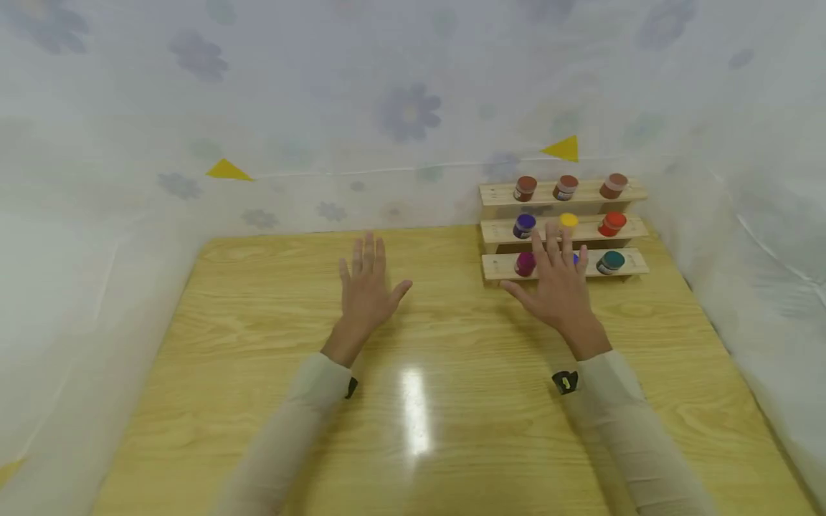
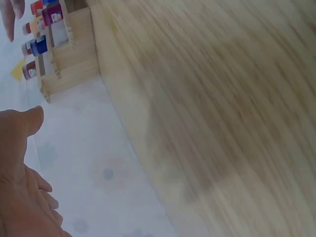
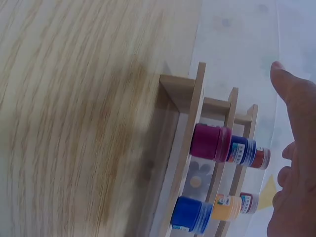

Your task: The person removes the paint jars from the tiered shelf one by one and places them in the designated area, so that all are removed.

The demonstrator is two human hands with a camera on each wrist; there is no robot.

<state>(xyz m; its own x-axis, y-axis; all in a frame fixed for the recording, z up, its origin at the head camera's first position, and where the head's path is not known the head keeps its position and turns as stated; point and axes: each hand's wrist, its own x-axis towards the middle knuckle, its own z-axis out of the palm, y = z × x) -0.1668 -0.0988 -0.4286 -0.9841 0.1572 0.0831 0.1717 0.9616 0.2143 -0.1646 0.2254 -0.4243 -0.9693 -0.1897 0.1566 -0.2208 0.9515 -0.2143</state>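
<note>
My left hand (image 1: 368,294) hovers over the middle of the table, palm down, its fingers straight and thumb spread, holding nothing. On the right, my right hand (image 1: 560,290) is held out flat in front of a three-step wooden rack (image 1: 500,269), also with nothing in its grasp. Small paint jars stand in rows on the steps: a magenta jar (image 3: 210,141) and a blue jar (image 3: 190,215) on the lowest, with a teal jar (image 1: 610,262). A purple jar (image 1: 525,226), a yellow jar (image 1: 568,221) and a red jar (image 1: 612,223) occupy the middle step. Brownish jars (image 1: 566,188) line the top one.
The wood-grain table (image 1: 258,358) is bounded by a flowered white sheet (image 1: 323,93) at the back and pale sheeting at both sides. Two yellow triangles (image 1: 229,170) mark the back sheet. A bright light reflection lies on the tabletop between the forearms.
</note>
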